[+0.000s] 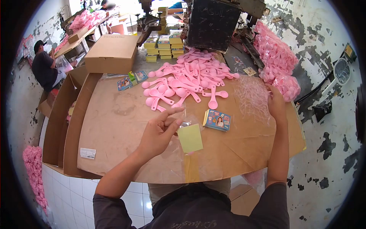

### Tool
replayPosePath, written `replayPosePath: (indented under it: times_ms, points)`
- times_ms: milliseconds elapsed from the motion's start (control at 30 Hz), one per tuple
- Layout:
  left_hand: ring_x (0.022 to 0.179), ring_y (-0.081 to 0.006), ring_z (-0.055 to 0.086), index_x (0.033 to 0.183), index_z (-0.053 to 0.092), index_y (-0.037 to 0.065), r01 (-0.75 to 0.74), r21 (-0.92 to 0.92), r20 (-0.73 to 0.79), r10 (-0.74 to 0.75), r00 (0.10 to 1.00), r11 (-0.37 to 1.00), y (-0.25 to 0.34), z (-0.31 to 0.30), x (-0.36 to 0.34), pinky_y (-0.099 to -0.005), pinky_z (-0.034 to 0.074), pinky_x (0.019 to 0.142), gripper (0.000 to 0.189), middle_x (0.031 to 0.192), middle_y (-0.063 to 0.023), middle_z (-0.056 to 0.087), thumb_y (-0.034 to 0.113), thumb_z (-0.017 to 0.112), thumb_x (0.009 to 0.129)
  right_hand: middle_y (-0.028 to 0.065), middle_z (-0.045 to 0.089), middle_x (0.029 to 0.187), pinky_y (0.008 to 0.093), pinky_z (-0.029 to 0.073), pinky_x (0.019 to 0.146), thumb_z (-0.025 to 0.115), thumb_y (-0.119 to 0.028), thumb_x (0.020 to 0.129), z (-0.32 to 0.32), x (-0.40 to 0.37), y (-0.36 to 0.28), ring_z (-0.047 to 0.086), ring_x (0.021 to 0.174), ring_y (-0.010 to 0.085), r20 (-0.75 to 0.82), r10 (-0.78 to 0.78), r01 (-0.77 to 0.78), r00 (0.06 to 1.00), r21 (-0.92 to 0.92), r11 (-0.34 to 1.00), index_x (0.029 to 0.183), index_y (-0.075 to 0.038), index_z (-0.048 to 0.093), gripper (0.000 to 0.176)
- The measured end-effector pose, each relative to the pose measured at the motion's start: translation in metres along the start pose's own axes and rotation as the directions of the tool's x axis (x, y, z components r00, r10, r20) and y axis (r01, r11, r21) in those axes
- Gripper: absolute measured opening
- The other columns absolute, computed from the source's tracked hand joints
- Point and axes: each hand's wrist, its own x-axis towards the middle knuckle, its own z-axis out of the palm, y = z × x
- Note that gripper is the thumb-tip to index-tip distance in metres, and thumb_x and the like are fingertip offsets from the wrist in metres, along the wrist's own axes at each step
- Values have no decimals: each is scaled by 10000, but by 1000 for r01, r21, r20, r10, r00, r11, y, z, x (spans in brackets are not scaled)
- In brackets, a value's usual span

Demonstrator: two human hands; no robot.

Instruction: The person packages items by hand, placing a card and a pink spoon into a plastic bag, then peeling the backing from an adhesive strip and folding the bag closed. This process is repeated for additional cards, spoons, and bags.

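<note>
My left hand (157,131) is closed, with thumb and forefinger pinched at the edge of a small clear plastic bag. A pale yellow card (190,138) shows at the bag, over the brown cardboard table cover (114,129). Just right of it lies a small stack of blue printed cards (217,120). My right hand (276,102) reaches to the right side, its fingers curled at the edge of a heap of clear plastic bags (251,95); what they hold, if anything, is hidden. Beyond my hands spreads a pile of pink measuring spoons (187,78).
Stacks of cards (164,47) stand at the back beside a black box-shaped machine part (211,24). Bagged pink spoons (276,53) are heaped at right. A closed carton (110,53) and an open carton (72,126) line the left. Another person (45,68) is at far left.
</note>
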Motion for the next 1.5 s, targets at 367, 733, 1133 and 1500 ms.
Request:
replayPosePath:
  times_ms: [367, 733, 1133, 1500]
  points:
    - [968, -157, 736, 1434, 501, -31, -42, 75, -32, 45, 998, 996, -4, 9, -2, -294, 610, 785, 403, 1070, -145, 767, 121, 582, 1070, 81, 715, 1121, 305, 548, 821, 738, -147, 960, 6, -46, -231, 674, 980, 124, 487, -420, -230, 766, 817, 529, 1363, -21, 595, 446]
    - [921, -119, 712, 1296, 661, -23, 85, -39, 0, -85, 996, 996, -11, 7, 0, -271, 600, 763, 315, 1071, -90, 757, 140, 671, 1026, 59, 718, 1108, 271, 546, 898, 690, -84, 1000, 26, -50, -223, 676, 1020, 105, 579, -305, -520, 756, 814, 258, 1235, 12, 659, 256]
    - [862, -95, 698, 1205, 741, -20, -37, 31, -34, 38, 999, 999, -17, 4, -2, -259, 594, 745, 229, 1064, -96, 770, 49, 690, 993, 12, 715, 1000, 245, 522, 803, 680, -18, 979, 36, -49, -206, 652, 910, 79, 516, -283, -479, 808, 856, 193, 1118, -2, 750, 156]
    - [892, -92, 693, 1209, 746, -5, 10, -27, 52, -9, 999, 1000, -22, -3, -1, -267, 593, 767, 241, 1064, -75, 768, 121, 687, 1011, 35, 716, 1000, 248, 516, 750, 722, -41, 954, 31, -43, -199, 643, 870, 82, 512, -353, -431, 783, 856, 284, 1078, 14, 757, 140]
